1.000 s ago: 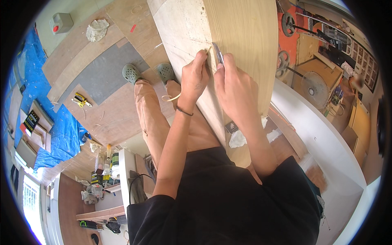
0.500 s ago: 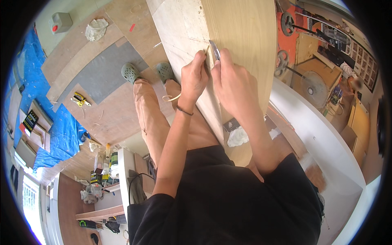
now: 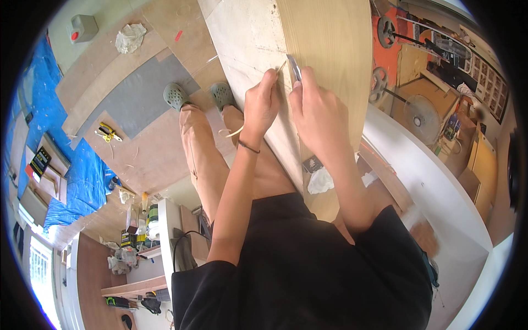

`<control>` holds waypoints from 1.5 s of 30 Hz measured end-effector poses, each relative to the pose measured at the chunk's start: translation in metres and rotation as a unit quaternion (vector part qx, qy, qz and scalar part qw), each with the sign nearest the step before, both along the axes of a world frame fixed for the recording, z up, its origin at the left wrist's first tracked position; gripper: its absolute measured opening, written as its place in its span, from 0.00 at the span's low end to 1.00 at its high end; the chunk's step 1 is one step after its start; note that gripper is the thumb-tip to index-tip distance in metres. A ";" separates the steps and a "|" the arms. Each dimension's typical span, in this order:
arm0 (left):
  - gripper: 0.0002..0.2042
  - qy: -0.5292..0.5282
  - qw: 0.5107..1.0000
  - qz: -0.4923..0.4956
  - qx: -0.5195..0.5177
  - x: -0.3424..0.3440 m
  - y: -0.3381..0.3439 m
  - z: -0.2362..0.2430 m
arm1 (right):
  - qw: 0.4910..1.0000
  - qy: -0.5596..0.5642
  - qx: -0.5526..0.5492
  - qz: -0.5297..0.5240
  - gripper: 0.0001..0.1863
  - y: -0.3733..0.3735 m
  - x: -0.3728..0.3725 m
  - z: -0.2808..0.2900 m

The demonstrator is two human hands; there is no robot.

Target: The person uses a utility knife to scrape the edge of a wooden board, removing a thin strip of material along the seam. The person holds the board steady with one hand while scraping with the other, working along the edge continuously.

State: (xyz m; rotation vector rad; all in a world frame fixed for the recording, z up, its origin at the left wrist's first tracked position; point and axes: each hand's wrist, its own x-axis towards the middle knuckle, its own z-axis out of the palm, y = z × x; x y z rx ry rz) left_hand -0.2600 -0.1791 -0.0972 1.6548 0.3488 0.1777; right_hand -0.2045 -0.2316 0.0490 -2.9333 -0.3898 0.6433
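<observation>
A large light wooden panel (image 3: pixel 324 49) stands on edge in front of me, its pale side face (image 3: pixel 247 38) turned left. My right hand (image 3: pixel 316 107) grips a thin metal blade (image 3: pixel 294 67) held against the panel's corner edge. My left hand (image 3: pixel 262 104) pinches a thin strip of wood trim (image 3: pixel 280 69) that peels off that edge, and a loose curl of it (image 3: pixel 234 132) hangs below my wrist. A dark band sits on my left wrist.
My legs in tan trousers and grey-green clogs (image 3: pixel 176 96) stand on a plywood floor with a grey mat (image 3: pixel 137 104). Yellow pliers (image 3: pixel 107 132), a crumpled rag (image 3: pixel 130 37), blue tarpaulin (image 3: pixel 82 181) lie left. A white worktop (image 3: pixel 434 187) and a fan (image 3: pixel 423 113) are right.
Both hands have slid a little farther up the panel's edge, the blade leading and the peeled strip following.
</observation>
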 end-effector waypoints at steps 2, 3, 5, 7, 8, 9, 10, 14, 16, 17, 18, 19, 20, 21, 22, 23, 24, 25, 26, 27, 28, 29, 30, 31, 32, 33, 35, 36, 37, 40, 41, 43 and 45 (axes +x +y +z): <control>0.11 0.003 1.000 -0.002 -0.006 0.002 0.000 0.001 | 1.000 0.015 -0.014 -0.003 0.08 -0.001 -0.002 0.002; 0.12 0.004 1.000 -0.002 -0.010 0.003 0.002 0.003 | 0.999 0.023 -0.022 -0.004 0.08 -0.001 -0.002 0.002; 0.12 -0.003 1.000 0.000 -0.012 0.002 0.002 0.003 | 1.000 0.014 -0.018 -0.001 0.08 -0.002 -0.002 0.002; 0.13 -0.020 1.000 0.005 -0.007 0.003 -0.002 0.000 | 0.999 0.026 -0.015 -0.013 0.08 -0.001 -0.002 0.002; 0.13 -0.019 1.000 0.008 -0.011 0.003 -0.002 0.000 | 0.999 0.041 -0.014 -0.027 0.08 0.000 -0.002 0.003; 0.13 -0.018 1.000 0.010 -0.016 0.002 -0.001 0.001 | 0.997 0.057 -0.012 -0.041 0.08 0.001 -0.001 0.004; 0.14 -0.015 1.000 0.013 -0.019 0.002 0.000 0.002 | 0.997 0.062 -0.016 -0.041 0.08 0.002 0.000 0.005; 0.09 -0.024 1.000 0.009 -0.006 0.001 -0.002 -0.004 | 0.996 0.069 -0.027 -0.044 0.09 0.004 0.000 0.004; 0.09 -0.019 1.000 0.010 -0.016 0.000 -0.004 -0.003 | 0.996 0.069 -0.028 -0.047 0.09 0.004 0.000 0.003; 0.10 -0.021 1.000 0.013 -0.016 0.000 -0.004 -0.003 | 0.996 0.071 -0.026 -0.048 0.09 0.003 -0.001 0.003; 0.12 -0.022 0.999 0.016 -0.016 0.001 -0.005 -0.002 | 0.996 0.073 -0.025 -0.049 0.09 0.003 -0.001 0.002; 0.13 -0.023 0.999 0.018 -0.018 0.001 -0.005 -0.002 | 0.996 0.073 -0.027 -0.048 0.09 0.004 -0.001 0.003; 0.13 -0.022 0.999 0.020 -0.019 0.000 -0.005 -0.001 | 0.996 0.073 -0.028 -0.048 0.09 0.005 0.000 0.004; 0.12 -0.020 0.999 0.021 -0.020 0.000 -0.006 0.000 | 0.996 0.074 -0.030 -0.048 0.09 0.006 0.000 0.004; 0.12 -0.019 0.999 0.023 -0.021 0.000 -0.006 0.000 | 0.996 0.072 -0.029 -0.045 0.09 0.006 0.001 0.004; 0.12 -0.016 0.999 0.022 -0.022 -0.001 -0.006 0.000 | 0.996 0.071 -0.029 -0.043 0.09 0.005 0.001 0.003; 0.11 -0.013 0.999 0.020 -0.023 -0.001 -0.007 0.000 | 0.996 0.070 -0.028 -0.040 0.09 0.005 0.002 0.003; 0.11 -0.011 0.999 0.018 -0.024 -0.002 -0.008 0.000 | 0.997 0.070 -0.032 -0.032 0.09 0.004 0.003 0.002; 0.11 -0.007 1.000 0.017 -0.021 -0.005 -0.010 0.000 | 0.997 0.070 -0.036 -0.024 0.09 0.004 0.006 0.001; 0.11 -0.003 1.000 0.016 -0.017 -0.011 -0.013 -0.002 | 0.997 0.070 -0.040 -0.016 0.09 0.004 0.007 0.001; 0.10 -0.001 1.000 0.016 -0.012 -0.013 -0.015 -0.004 | 0.996 0.074 -0.047 -0.015 0.09 0.006 0.008 0.002; 0.11 -0.001 1.000 0.021 -0.010 -0.013 -0.016 -0.006 | 0.995 0.079 -0.055 -0.015 0.09 0.009 0.009 0.004; 0.11 -0.002 1.000 0.027 -0.009 -0.012 -0.017 -0.008 | 0.994 0.083 -0.063 -0.014 0.09 0.010 0.009 0.005; 0.11 0.002 0.999 0.033 -0.008 -0.012 -0.016 -0.006 | 0.996 0.074 -0.052 -0.013 0.09 0.007 0.007 0.005; 0.10 -0.003 0.999 0.022 -0.023 -0.007 -0.012 -0.004 | 0.997 0.065 -0.040 -0.012 0.09 0.002 0.004 0.003; 0.10 0.011 1.000 0.015 -0.016 -0.011 -0.011 -0.004 | 0.998 0.055 -0.028 -0.012 0.09 -0.002 0.001 0.002; 0.10 0.028 1.000 0.000 -0.002 -0.013 -0.008 -0.003 | 0.997 0.065 -0.033 -0.033 0.09 -0.001 -0.003 0.004; 0.10 0.020 1.000 0.001 -0.006 -0.011 -0.007 -0.004 | 0.996 0.070 -0.036 -0.044 0.09 -0.001 -0.005 0.005; 0.10 0.015 1.000 0.002 -0.009 -0.011 -0.007 -0.004 | 0.996 0.070 -0.033 -0.044 0.09 -0.001 -0.006 0.005; 0.06 -0.009 1.000 0.020 -0.004 -0.010 -0.008 -0.007 | 0.996 0.069 -0.028 -0.043 0.09 -0.003 -0.008 0.005; 0.04 -0.019 0.999 0.029 -0.001 -0.010 -0.009 -0.007 | 0.996 0.067 -0.028 -0.042 0.09 -0.002 -0.009 0.006; 0.08 0.003 1.000 0.011 -0.005 -0.010 -0.008 -0.006 | 0.997 0.065 -0.029 -0.040 0.09 -0.003 -0.009 0.005; 0.10 0.010 1.000 0.003 -0.007 -0.011 -0.007 -0.006 | 0.997 0.066 -0.029 -0.039 0.09 -0.004 -0.009 0.005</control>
